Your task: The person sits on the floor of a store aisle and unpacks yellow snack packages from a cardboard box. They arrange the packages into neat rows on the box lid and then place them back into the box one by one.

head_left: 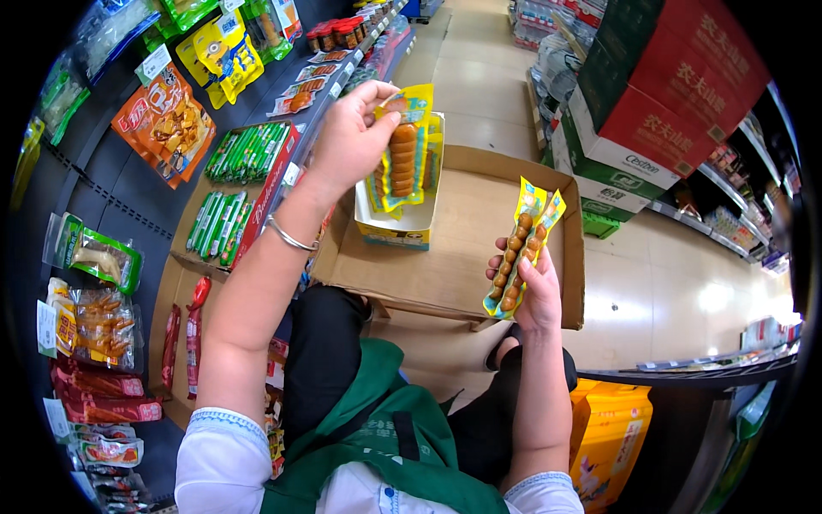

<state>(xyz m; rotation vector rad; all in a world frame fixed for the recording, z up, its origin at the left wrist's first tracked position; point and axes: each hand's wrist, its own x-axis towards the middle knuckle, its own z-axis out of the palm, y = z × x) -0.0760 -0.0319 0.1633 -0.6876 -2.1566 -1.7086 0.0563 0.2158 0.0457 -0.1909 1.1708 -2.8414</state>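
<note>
Dark shelving [98, 195] stands at left; I see the left hand [353, 144] pinching a sausage packet [404, 158] near its top, probably so it hangs upright at the display box [392, 234] inside the carton [462, 278]; the right hand [539, 295] curls closed around two slimmer packets [516, 250], perhaps to hold them together; tiled floor [659, 265] lies rightward.

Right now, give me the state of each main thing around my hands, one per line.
Left grip: closed, pinching a packet's upper end
Yellow sausage packet: held upright
Right grip: closed on two packets
Narrow packets: held side by side, tilted
Small box: open on top
Large carton: open on top
Orange bag: hanging
</note>
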